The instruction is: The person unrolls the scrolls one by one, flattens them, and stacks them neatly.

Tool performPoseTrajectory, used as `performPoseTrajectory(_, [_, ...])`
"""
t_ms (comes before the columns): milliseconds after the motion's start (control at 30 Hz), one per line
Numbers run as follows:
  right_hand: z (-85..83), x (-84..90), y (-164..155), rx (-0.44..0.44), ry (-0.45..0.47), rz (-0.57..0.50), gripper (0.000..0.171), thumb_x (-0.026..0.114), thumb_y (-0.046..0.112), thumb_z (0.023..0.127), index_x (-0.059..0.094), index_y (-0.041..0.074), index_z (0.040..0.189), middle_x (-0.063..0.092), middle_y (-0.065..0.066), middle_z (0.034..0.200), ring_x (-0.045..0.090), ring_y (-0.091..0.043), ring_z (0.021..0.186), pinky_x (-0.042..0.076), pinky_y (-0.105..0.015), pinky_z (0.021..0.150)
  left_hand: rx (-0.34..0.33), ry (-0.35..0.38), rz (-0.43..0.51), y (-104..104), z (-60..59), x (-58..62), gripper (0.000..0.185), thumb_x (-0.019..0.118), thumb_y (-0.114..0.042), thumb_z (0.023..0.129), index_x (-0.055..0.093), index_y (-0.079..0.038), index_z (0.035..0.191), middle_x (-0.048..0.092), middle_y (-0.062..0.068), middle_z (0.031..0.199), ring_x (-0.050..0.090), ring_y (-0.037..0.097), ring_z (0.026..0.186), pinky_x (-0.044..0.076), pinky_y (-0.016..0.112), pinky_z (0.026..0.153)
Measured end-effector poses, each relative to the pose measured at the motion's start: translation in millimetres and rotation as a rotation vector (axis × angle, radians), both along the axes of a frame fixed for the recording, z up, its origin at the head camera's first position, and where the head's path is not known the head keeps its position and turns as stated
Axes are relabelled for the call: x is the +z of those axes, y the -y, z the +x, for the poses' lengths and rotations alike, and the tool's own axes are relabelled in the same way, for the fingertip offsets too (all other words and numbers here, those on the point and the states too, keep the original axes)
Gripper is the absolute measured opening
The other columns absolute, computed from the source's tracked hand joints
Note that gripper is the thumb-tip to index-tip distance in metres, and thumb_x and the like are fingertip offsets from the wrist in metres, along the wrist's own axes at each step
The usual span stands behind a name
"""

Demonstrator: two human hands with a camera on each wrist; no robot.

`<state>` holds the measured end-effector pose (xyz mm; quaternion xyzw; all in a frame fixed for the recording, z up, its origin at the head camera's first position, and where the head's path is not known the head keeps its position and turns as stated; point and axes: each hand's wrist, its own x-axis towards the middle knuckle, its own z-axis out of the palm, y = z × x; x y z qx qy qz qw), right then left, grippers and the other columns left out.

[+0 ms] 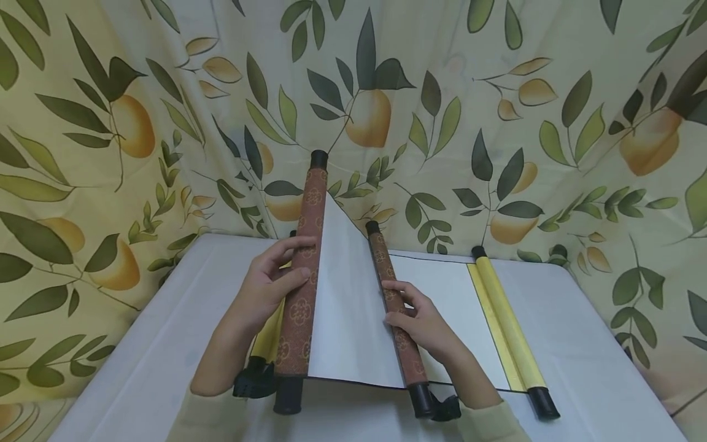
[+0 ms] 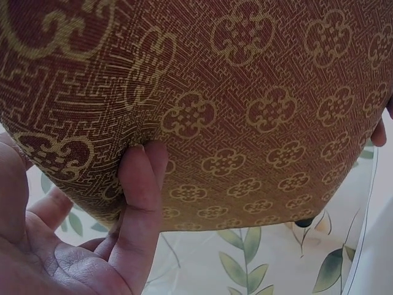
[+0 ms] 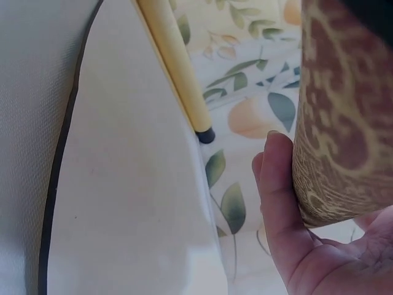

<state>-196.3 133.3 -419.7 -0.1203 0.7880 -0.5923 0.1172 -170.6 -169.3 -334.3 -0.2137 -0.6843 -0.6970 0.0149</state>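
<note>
Where the brown scroll (image 1: 350,307) is being held: left of the yellow roller (image 1: 509,322), both rods running near to far
Left hand (image 1: 264,290): is gripping the left rod (image 1: 299,313), farther from the yellow roller
Right hand (image 1: 424,320): is pinching the right rod (image 1: 409,353), nearer it

Scroll (image 1: 345,264): red-brown fabric, gold flower medallions on a fretwork ground, black end caps. Partly unrolled, held up above the worktop (image 1: 591,337). Left hand (image 1: 267,288) grips left roll (image 1: 301,307), right hand (image 1: 425,322) grips right roll (image 1: 406,344). White sheet (image 1: 353,301) with thin dark border spans between them. Left roll looks thicker and sits higher in the head view, its far cap showing past the worktop's far edge. Rolls not parallel: converge toward the far edge, splay toward the near edge.
</note>
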Motion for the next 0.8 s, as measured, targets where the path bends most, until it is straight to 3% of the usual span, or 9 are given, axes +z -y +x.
performPoseTrajectory(300, [-1.1,-1.1,-3.0,0.007,-0.032,0.005,0.057,0.066,0.007,0.091,0.048,0.02,0.144,0.043,-0.015,0.145,0.057,-0.034,0.111,0.053,-0.039,0.085,0.011,-0.01,0.004,1.2,2.2,2.5,0.044,0.06,-0.008,0.097,0.052,-0.01,0.14,0.049,0.02,0.135,0.067,0.03,0.105,0.059,0.042,0.078])
performPoseTrajectory(800, [-1.1,-0.4,-3.4,-0.007,-0.037,0.006,0.058,0.062,0.004,0.092,0.048,0.02,0.145,0.041,-0.017,0.145,0.054,-0.038,0.119,0.052,-0.04,0.088,0.028,-0.04,0.012,6.0,3.3,3.5,0.045,0.06,-0.007,0.097,0.052,-0.01,0.141,0.05,0.021,0.135,0.067,0.031,0.105,0.059,0.041,0.078])
